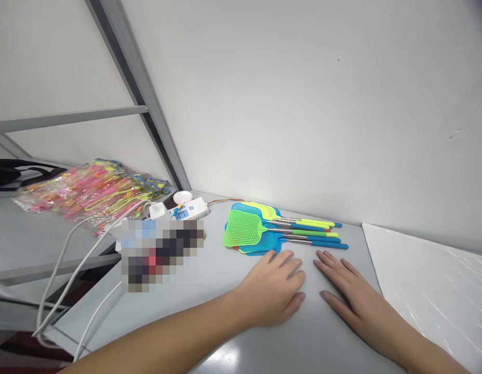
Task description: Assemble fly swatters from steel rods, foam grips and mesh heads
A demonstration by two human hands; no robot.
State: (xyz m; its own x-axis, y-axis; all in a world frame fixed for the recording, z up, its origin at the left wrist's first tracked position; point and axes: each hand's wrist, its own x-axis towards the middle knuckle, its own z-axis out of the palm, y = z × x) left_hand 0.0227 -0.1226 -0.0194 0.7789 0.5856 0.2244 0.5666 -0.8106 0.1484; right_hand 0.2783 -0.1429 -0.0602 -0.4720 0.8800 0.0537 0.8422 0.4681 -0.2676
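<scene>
Several fly swatters lie in an overlapping pile on the grey tabletop [210,291], close to the wall. A bright green swatter [243,228] is on top, with blue and yellow heads partly hidden beneath it. Their metal shafts and coloured handles point right. My left hand [274,288] rests just in front of the pile, fingers spread and holding nothing; its fingertips come near the lower blue head. To its right, my right hand [348,293] lies flat on the table below the handles, fingers stretched out, also holding nothing.
A white power strip [192,209] with a plugged-in charger [159,212] and white cables stands at the table's back left. Beside it is a pixelated patch. Plastic-bagged colourful items [104,192] lie on a shelf at left. A white sheet [431,275] is at right.
</scene>
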